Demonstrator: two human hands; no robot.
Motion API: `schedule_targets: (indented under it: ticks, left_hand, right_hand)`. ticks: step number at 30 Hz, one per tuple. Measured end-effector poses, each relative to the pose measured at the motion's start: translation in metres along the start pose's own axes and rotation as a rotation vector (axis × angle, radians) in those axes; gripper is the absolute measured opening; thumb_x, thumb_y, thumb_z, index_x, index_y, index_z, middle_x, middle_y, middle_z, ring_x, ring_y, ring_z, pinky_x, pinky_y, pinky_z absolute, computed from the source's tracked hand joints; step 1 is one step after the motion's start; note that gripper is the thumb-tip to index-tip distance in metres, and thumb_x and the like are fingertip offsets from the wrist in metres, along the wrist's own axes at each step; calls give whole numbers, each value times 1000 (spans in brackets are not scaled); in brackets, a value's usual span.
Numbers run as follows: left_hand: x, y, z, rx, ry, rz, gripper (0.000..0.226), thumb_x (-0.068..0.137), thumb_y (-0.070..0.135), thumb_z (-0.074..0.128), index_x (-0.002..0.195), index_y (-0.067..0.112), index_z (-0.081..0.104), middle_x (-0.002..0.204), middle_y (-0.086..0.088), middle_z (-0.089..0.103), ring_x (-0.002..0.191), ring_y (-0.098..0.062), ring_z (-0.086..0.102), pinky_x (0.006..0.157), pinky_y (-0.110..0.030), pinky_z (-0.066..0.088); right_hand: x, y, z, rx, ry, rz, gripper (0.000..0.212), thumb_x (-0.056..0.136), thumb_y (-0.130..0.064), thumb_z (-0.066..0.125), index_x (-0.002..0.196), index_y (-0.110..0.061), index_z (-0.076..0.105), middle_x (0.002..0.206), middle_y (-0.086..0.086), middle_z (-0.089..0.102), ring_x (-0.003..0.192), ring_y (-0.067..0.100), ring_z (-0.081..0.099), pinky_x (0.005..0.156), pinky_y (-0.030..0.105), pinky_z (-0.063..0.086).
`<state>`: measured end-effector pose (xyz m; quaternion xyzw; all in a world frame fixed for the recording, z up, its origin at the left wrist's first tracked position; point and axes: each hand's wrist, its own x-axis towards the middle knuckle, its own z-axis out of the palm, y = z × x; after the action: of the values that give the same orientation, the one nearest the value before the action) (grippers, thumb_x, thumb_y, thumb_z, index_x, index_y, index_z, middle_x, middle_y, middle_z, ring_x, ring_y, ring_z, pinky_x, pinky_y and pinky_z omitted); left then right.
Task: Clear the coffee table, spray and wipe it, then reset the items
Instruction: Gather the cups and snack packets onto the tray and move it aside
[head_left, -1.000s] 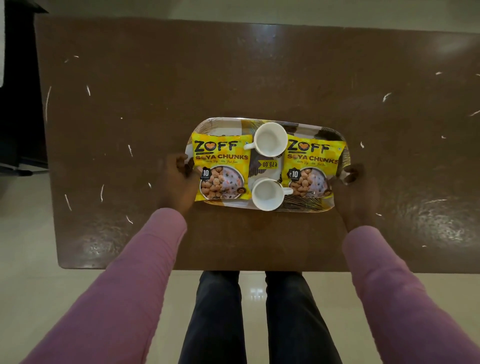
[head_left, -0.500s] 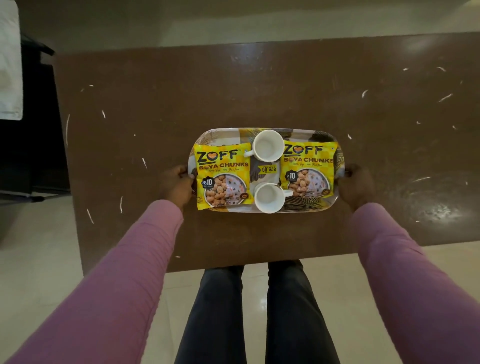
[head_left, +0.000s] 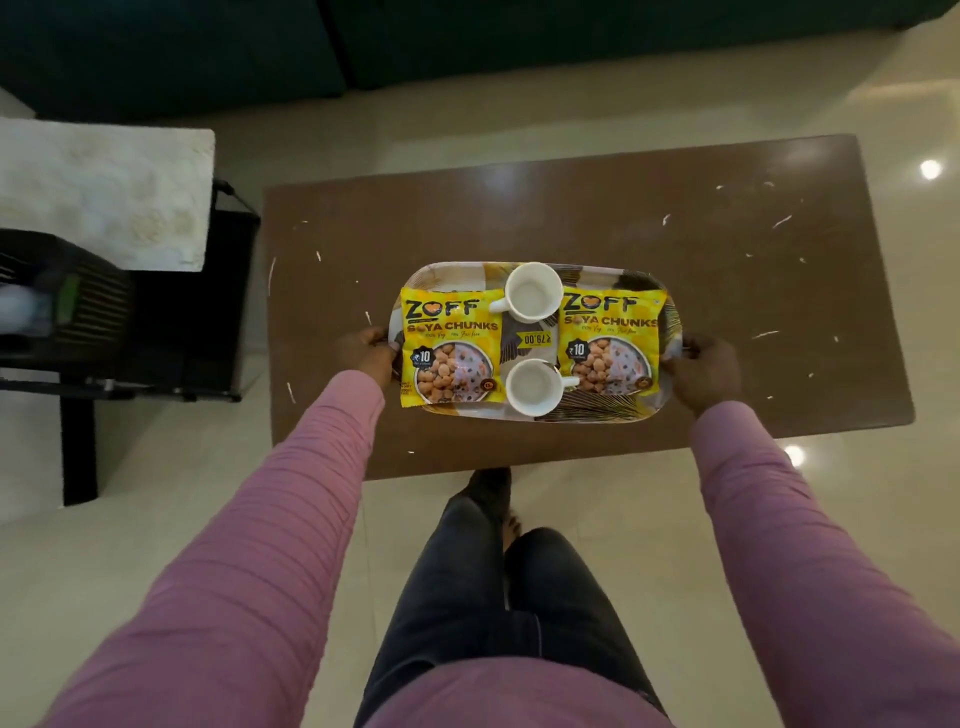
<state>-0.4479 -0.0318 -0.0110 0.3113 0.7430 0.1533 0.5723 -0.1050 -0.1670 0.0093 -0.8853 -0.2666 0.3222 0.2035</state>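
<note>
The tray (head_left: 587, 419) sat over the middle of the tabletop (head_left: 571, 218), gripped at its short ends: the left hand (head_left: 366, 353) curled round the left rim, the right hand (head_left: 706, 371) round the right. It carried two yellow packets (head_left: 451, 353) lying flat and two white cups (head_left: 531, 291), one at the far rim and one at the near rim, standing between them. It looked raised rather than resting, though the view from above could not settle that. The step appeared to be carrying the whole load off so the surface could be sprayed. To do it well, both ends had to stay level, since the cups stood loose and the left packet overhung the near rim. A slow, even lift and an unhurried turn would have suited, with the grip kept firm until the tray was set down elsewhere. White flecks (head_left: 782, 222) scattered over the tabletop showed the wiping not yet done.
</note>
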Motion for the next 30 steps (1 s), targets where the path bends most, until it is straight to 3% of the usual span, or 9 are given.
schedule_targets:
  ticks: [2,5,9,12,14,19,24,30]
  left_hand:
    - [-26,-1,-8,-27,9,35,33,95,-1,52,125,9,59,96,-10,63,86,-26,59,76,-35,49]
    - [-53,-10,-25,-28,14,63,33,96,-1,51,125,14,56,99,-11,62,78,-25,59,67,-35,51]
    - [-70,-35,-54,-45,45,68,29,94,0,54,119,14,58,110,-14,67,88,-27,61,92,-45,53]
    - [-106,-44,-76,-27,61,106,31,92,-2,57,117,16,63,97,-10,67,82,-26,62,82,-39,54]
    - [-120,-52,-91,-12,73,127,29,91,-1,58,117,11,66,98,-12,68,84,-28,64,84,-41,56]
    - [-136,-70,-136,-29,114,127,28,92,-1,58,116,12,64,82,-5,63,82,-26,62,74,-36,57]
    - [-126,-80,-197,-60,116,112,31,93,1,58,123,6,63,87,-5,65,92,-31,66,86,-43,57]
    - [-98,-77,-296,-73,115,175,33,92,0,59,125,4,62,111,-15,68,87,-29,63,80,-40,57]
  right_hand:
    - [-18,-1,-9,-1,18,-35,25,81,-4,63,105,-1,68,89,13,65,81,22,57,72,27,39]
    - [-44,1,-19,29,48,-76,24,79,-5,65,102,-1,70,92,18,68,82,26,60,72,31,44]
    - [-80,3,-26,11,49,-121,23,78,-5,66,100,0,70,93,21,69,80,27,61,75,36,48]
    - [-109,5,-24,33,27,-122,21,77,-4,66,97,0,70,89,21,69,78,26,61,76,39,51]
    - [-123,5,-19,49,23,-122,22,74,-12,67,94,-2,71,86,20,69,76,26,61,73,40,53]
    - [-162,-13,2,11,-19,-180,29,66,-26,60,78,-2,70,68,17,62,65,24,56,60,28,40]
    - [-191,-45,42,0,0,-184,17,77,-12,66,89,-1,72,81,23,69,77,32,65,69,37,51]
    - [-241,-104,109,17,8,-179,13,81,-9,65,88,1,71,83,21,68,79,31,64,72,38,51]
